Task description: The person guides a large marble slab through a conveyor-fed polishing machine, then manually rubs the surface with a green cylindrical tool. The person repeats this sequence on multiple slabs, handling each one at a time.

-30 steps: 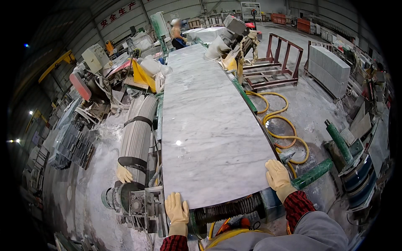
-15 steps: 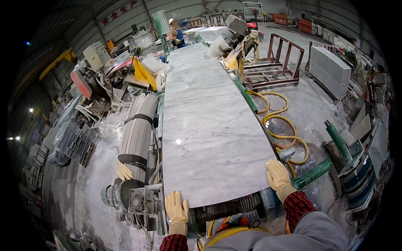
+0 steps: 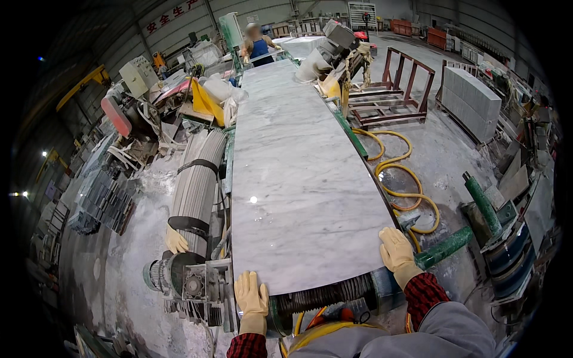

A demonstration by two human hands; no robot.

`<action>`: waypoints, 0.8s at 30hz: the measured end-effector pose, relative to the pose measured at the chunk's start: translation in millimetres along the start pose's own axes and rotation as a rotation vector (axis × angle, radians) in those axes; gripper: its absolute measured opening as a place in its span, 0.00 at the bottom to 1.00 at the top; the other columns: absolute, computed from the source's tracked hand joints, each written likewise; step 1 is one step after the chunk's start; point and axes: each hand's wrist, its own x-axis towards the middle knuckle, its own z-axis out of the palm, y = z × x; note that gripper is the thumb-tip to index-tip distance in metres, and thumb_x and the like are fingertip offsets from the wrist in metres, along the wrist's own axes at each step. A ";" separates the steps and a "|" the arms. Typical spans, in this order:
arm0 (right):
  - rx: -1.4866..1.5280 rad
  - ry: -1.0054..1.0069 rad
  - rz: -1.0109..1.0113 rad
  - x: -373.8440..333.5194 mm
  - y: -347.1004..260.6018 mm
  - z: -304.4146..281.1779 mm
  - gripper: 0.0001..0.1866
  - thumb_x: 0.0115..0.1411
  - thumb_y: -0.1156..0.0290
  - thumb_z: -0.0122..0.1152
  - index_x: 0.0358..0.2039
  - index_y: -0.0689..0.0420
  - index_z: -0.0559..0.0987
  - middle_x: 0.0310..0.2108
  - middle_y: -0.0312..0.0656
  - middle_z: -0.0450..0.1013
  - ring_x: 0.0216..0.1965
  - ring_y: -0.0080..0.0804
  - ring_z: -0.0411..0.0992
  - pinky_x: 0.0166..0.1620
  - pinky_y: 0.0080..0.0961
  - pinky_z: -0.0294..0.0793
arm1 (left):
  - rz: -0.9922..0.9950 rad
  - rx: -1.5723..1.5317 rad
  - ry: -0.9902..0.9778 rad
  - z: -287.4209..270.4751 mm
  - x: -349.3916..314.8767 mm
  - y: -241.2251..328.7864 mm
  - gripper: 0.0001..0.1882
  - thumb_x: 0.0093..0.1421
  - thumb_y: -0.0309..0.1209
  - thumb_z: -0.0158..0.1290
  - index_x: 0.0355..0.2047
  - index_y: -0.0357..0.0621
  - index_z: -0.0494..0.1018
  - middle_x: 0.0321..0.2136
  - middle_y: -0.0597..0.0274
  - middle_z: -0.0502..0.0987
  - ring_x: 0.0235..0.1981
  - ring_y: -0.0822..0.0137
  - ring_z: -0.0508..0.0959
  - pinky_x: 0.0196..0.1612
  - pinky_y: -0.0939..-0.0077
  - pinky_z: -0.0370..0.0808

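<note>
A long white marble slab (image 3: 301, 179) with grey veining lies flat on a roller conveyor, running away from me. Its polished face reflects lamp light. My left hand (image 3: 252, 301), in a cream rubber glove, rests at the slab's near left corner, fingers stretched forward. On the near right corner lies my right hand (image 3: 398, 255), gloved alike, its fingers extended along the edge. Neither hand is wrapped round anything; the undersides of both are hidden. Below the slab's near edge a dark ribbed roller (image 3: 328, 296) shows between my arms.
A motor (image 3: 158, 275) and a loose cream glove (image 3: 176, 240) sit left, beside a strapped bundle of strips (image 3: 197, 179). Yellow hose (image 3: 412, 173) coils on the floor at right, near a green cylinder (image 3: 444, 247). A co-worker (image 3: 258, 48) stands beyond the far end.
The co-worker at the far end has moved slightly right and now faces the slab with arms spread. My hands have hardly moved.
</note>
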 end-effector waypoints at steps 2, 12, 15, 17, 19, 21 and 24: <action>0.005 -0.004 -0.002 -0.3 0.1 -0.3 0.22 0.62 0.71 0.64 0.57 0.59 0.79 0.58 0.54 0.77 0.61 0.58 0.73 0.68 0.51 0.71 | -0.003 0.007 -0.007 -0.3 -0.8 0.3 0.30 0.69 0.40 0.57 0.67 0.37 0.71 0.67 0.38 0.72 0.68 0.34 0.69 0.74 0.39 0.60; 0.004 -0.002 -0.007 0.0 -3.7 -5.2 0.21 0.61 0.71 0.63 0.55 0.59 0.79 0.57 0.54 0.77 0.60 0.58 0.73 0.66 0.50 0.71 | -0.011 0.005 0.008 -1.8 -4.1 2.3 0.30 0.69 0.40 0.58 0.66 0.38 0.72 0.66 0.39 0.73 0.68 0.34 0.70 0.74 0.39 0.60; 0.012 0.002 -0.012 2.3 -7.0 -9.7 0.21 0.61 0.72 0.63 0.54 0.60 0.79 0.56 0.54 0.77 0.59 0.58 0.73 0.65 0.50 0.72 | -0.009 -0.003 0.009 -3.1 -4.9 3.1 0.29 0.68 0.39 0.58 0.66 0.38 0.72 0.66 0.39 0.73 0.68 0.34 0.70 0.74 0.40 0.60; 0.015 0.001 -0.013 3.7 -9.7 -13.0 0.20 0.61 0.72 0.62 0.54 0.59 0.78 0.55 0.54 0.77 0.58 0.58 0.73 0.64 0.50 0.72 | -0.004 -0.011 0.007 -5.6 -4.6 4.0 0.29 0.68 0.39 0.58 0.66 0.38 0.72 0.66 0.39 0.73 0.67 0.35 0.70 0.73 0.40 0.61; 0.015 -0.003 -0.011 5.1 -12.5 -15.7 0.20 0.61 0.72 0.62 0.54 0.59 0.78 0.55 0.54 0.77 0.58 0.58 0.73 0.64 0.50 0.73 | -0.001 -0.001 0.020 -4.0 -6.9 2.6 0.29 0.68 0.39 0.58 0.66 0.38 0.72 0.65 0.39 0.73 0.67 0.35 0.70 0.73 0.40 0.61; 0.027 -0.015 -0.005 5.2 -12.6 -17.0 0.19 0.61 0.72 0.62 0.54 0.59 0.78 0.54 0.54 0.77 0.57 0.58 0.73 0.63 0.50 0.73 | 0.004 0.003 0.030 -3.3 -7.7 2.7 0.29 0.68 0.39 0.58 0.65 0.38 0.72 0.65 0.40 0.73 0.67 0.35 0.70 0.73 0.40 0.61; 0.043 -0.040 0.008 5.9 -14.3 -20.2 0.19 0.61 0.72 0.61 0.53 0.59 0.78 0.54 0.54 0.76 0.57 0.59 0.73 0.63 0.50 0.73 | 0.009 -0.001 0.039 -3.3 -8.9 2.7 0.29 0.67 0.39 0.58 0.65 0.38 0.72 0.65 0.40 0.73 0.67 0.36 0.70 0.72 0.40 0.61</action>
